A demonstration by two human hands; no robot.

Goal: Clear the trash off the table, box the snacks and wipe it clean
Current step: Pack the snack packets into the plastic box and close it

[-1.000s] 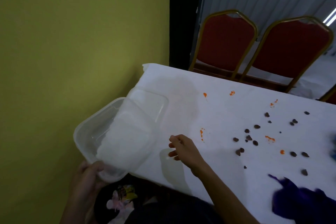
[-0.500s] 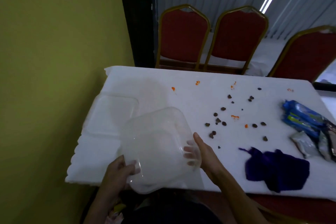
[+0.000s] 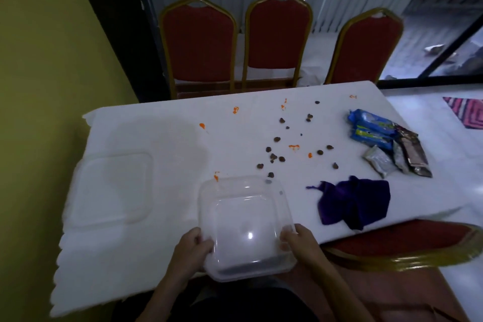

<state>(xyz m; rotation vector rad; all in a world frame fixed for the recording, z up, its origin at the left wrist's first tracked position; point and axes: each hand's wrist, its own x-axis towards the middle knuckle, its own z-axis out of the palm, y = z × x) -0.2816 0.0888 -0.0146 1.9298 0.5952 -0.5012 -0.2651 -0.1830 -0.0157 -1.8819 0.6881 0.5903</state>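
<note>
A clear plastic container [image 3: 245,225] sits at the near edge of the white table [image 3: 167,138], open side up and empty. My left hand [image 3: 192,248] grips its left near corner and my right hand [image 3: 300,242] grips its right near corner. Its clear lid [image 3: 112,188] lies flat on the table to the left. Dark crumbs [image 3: 274,157] and orange smears [image 3: 294,147] are scattered over the middle of the table. Blue and silver snack packets [image 3: 384,144] lie at the right. A purple cloth [image 3: 355,201] is crumpled near the right front edge.
Three red chairs with gold frames [image 3: 277,36] stand behind the table. Another red chair [image 3: 407,246] is at my right, close to the table edge. A yellow wall [image 3: 39,86] runs along the left side.
The container has moved from the table's left edge to the near middle and now rests upright. My right hand has joined my left on it. The view has swung right.
</note>
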